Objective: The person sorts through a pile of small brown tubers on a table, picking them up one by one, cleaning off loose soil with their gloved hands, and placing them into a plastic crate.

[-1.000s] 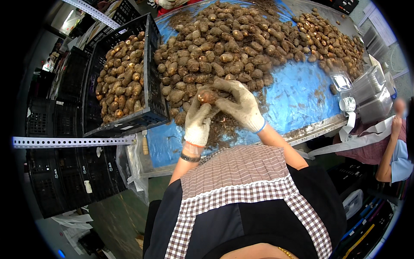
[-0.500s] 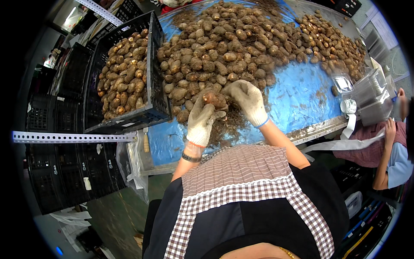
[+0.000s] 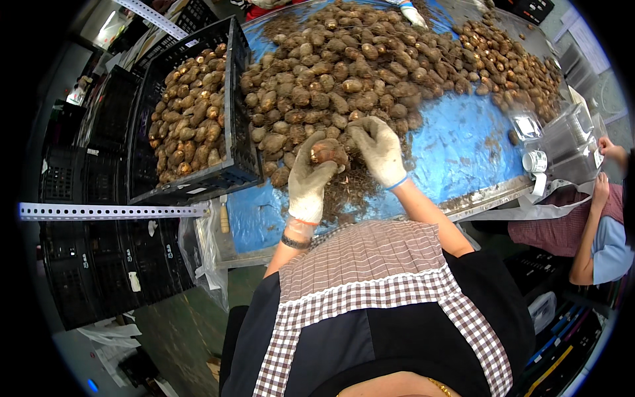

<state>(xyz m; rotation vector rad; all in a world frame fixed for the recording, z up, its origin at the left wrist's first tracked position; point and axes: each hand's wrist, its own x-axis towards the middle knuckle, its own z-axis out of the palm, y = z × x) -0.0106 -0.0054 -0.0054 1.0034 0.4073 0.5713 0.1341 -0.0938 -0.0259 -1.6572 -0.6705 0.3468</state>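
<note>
My left hand, in a soiled white knit glove, is closed around a brown, hairy taro corm. Its reddish-brown side faces up between thumb and fingers. Just right of the corm is my gloved right hand, fingers half bent and apart, with nothing visible in them. Both hands are over loose root fibres at the near edge of a large heap of taro corms.
Left of the heap, a black plastic crate holds many corms. Blue sheeting covers the table. At right are a white tape roll, clear plastic containers and a co-worker's hand. Another person's gloved hand reaches in beyond the heap.
My right hand has shifted slightly right and up, its fingers spreading. The corm has turned in my left hand. A co-worker's gloved hand has appeared at the far side.
</note>
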